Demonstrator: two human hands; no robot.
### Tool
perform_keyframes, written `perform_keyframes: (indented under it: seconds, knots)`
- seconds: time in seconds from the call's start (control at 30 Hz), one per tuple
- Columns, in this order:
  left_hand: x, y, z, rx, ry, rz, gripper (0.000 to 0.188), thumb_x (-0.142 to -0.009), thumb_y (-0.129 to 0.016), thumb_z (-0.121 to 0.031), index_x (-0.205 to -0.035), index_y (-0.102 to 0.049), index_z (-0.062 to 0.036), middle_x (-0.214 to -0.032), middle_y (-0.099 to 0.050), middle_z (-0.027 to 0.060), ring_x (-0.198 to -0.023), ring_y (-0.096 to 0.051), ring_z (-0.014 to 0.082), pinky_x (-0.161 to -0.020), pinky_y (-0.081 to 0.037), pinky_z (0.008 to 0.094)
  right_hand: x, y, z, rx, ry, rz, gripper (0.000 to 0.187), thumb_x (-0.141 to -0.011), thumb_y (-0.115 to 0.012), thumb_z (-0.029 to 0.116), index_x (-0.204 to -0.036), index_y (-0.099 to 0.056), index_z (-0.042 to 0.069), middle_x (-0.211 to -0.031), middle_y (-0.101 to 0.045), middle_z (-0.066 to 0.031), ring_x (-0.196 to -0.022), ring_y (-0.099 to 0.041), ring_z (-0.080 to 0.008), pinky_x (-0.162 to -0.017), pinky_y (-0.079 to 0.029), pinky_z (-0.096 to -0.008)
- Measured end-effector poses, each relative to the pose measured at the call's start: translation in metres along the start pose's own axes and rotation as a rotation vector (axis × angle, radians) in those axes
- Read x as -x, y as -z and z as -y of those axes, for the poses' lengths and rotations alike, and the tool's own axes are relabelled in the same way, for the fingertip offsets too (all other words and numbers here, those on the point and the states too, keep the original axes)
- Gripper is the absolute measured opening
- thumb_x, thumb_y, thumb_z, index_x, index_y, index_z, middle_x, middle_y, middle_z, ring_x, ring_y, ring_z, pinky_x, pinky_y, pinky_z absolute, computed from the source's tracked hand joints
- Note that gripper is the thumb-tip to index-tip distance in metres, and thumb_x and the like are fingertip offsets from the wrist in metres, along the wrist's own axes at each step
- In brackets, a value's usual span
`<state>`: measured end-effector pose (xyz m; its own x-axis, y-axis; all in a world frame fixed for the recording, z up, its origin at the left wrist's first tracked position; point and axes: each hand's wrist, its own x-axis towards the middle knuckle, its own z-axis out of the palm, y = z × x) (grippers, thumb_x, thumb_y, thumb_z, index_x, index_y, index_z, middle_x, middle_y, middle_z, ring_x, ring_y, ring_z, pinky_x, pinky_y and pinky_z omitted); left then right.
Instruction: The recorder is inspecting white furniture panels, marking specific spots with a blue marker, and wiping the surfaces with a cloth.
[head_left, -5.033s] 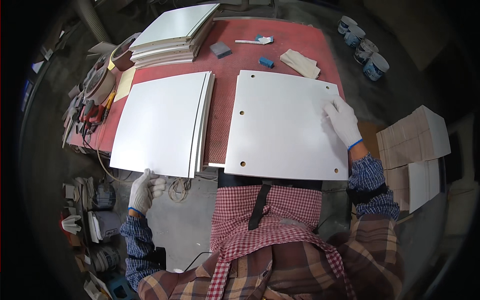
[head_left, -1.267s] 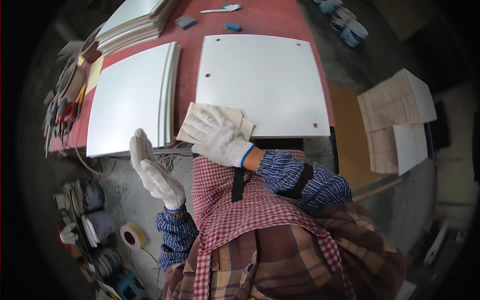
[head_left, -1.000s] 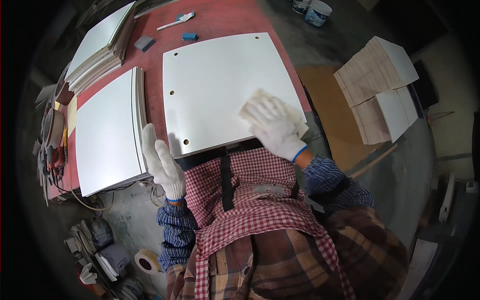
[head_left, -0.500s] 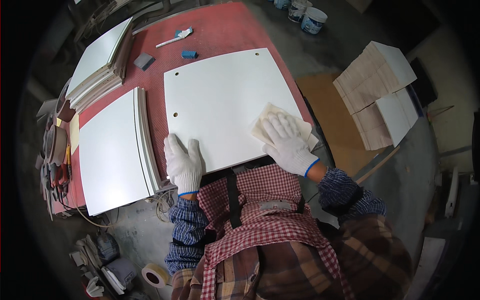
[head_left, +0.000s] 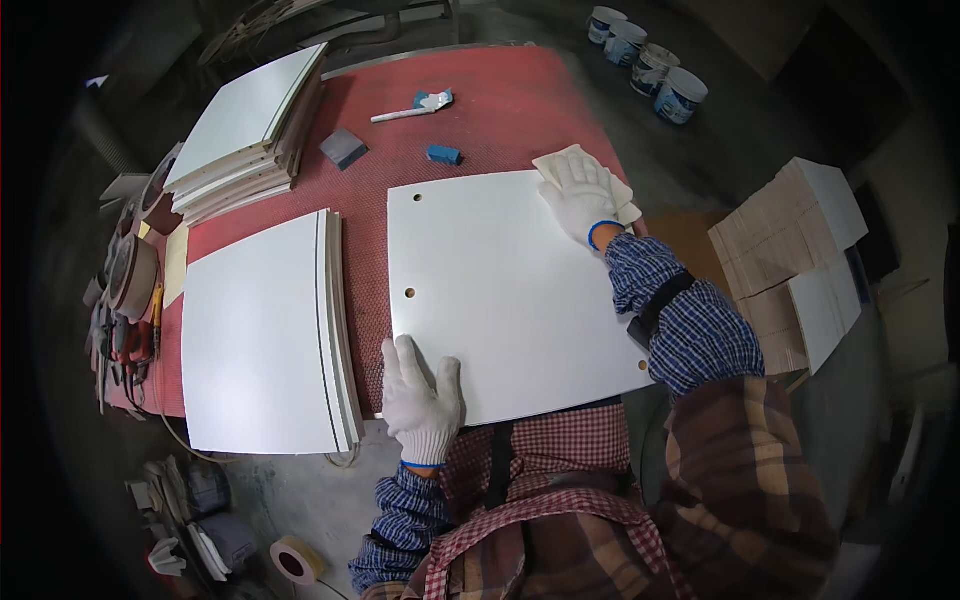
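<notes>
A white panel (head_left: 510,300) with small round holes near its corners lies flat before me. My right hand (head_left: 582,195), in a white knitted glove, presses a folded cream cloth (head_left: 622,190) onto the panel's far right corner. Its fingers stretch flat over the cloth, which shows around them. On the panel's near left corner rests my left hand (head_left: 420,395), gloved too, fingers and thumb apart and holding nothing. The underside of both palms is hidden.
Stacked white panels (head_left: 255,340) stand left, with another stack (head_left: 245,100) behind. A blue block (head_left: 444,155), a grey pad (head_left: 343,149) and a white-handled tool (head_left: 405,115) lie on the red table (head_left: 500,80). Rightward are piled boards (head_left: 775,225); buckets (head_left: 682,96) stand beyond.
My right hand has slid the cloth away from me, from the panel's near right part to its far right corner. My left hand stays at the near left corner. The view has shifted.
</notes>
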<state>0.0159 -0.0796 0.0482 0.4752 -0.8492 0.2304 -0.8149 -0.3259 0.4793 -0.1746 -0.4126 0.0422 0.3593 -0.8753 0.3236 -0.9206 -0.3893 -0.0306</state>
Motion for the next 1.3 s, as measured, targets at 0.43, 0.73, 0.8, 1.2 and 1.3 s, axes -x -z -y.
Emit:
perform_keyframes:
  seconds: [0.43,0.73,0.8,1.2,1.3]
  knots:
    - [0.009,-0.014,0.016,0.237,-0.108,-0.319,0.067,-0.093,-0.069,-0.016,-0.146,-0.039,0.0135,-0.148,-0.044,0.0367,-0.129,-0.054,0.0498,-0.109,-0.045,0.0494,0.040,0.006,0.217,-0.296,0.911,0.136,0.059,-0.105,-0.045,0.046,-0.153,-0.048,0.011,-0.161,-0.043,-0.0061,-0.155,-0.024,-0.0299,-0.129,-0.008,-0.0485]
    - [0.040,0.042,0.034,0.856,-0.079,-0.629,0.062,-0.114,-0.026,-0.035,-0.156,-0.026,0.0105,-0.161,-0.034,0.0290,-0.151,-0.033,0.0383,-0.127,-0.026,0.0488,0.209,0.092,0.149,-0.334,1.088,0.526,0.066,-0.105,-0.041,0.056,-0.159,-0.040,0.019,-0.169,-0.032,-0.0046,-0.158,-0.019,-0.0278,-0.130,-0.003,-0.0475]
    - [0.057,0.055,0.056,0.809,-0.058,-0.619,0.063,-0.114,-0.025,-0.038,-0.156,-0.027,0.0091,-0.160,-0.036,0.0276,-0.151,-0.034,0.0380,-0.126,-0.026,0.0493,0.211,0.112,0.102,-0.268,0.879,0.618,0.066,-0.106,-0.040,0.055,-0.161,-0.038,0.019,-0.168,-0.034,-0.0037,-0.158,-0.019,-0.0261,-0.131,-0.002,-0.0465]
    - [0.085,0.062,0.059,0.844,-0.056,-0.588,0.061,-0.114,-0.024,-0.033,-0.156,-0.025,0.0118,-0.161,-0.034,0.0288,-0.151,-0.033,0.0379,-0.126,-0.027,0.0486,0.215,0.106,0.080,-0.231,0.891,0.493,0.072,-0.101,-0.053,0.051,-0.160,-0.038,0.014,-0.166,-0.035,-0.0111,-0.157,-0.023,-0.0344,-0.130,-0.007,-0.0512]
    - [0.057,0.056,0.036,0.928,-0.124,-0.552,0.063,-0.114,-0.025,-0.033,-0.156,-0.024,0.0140,-0.161,-0.032,0.0303,-0.152,-0.032,0.0388,-0.126,-0.027,0.0483,0.194,0.086,0.141,-0.253,1.197,0.450,0.070,-0.103,-0.044,0.059,-0.160,-0.039,0.018,-0.168,-0.033,-0.0070,-0.158,-0.022,-0.0282,-0.130,-0.002,-0.0506]
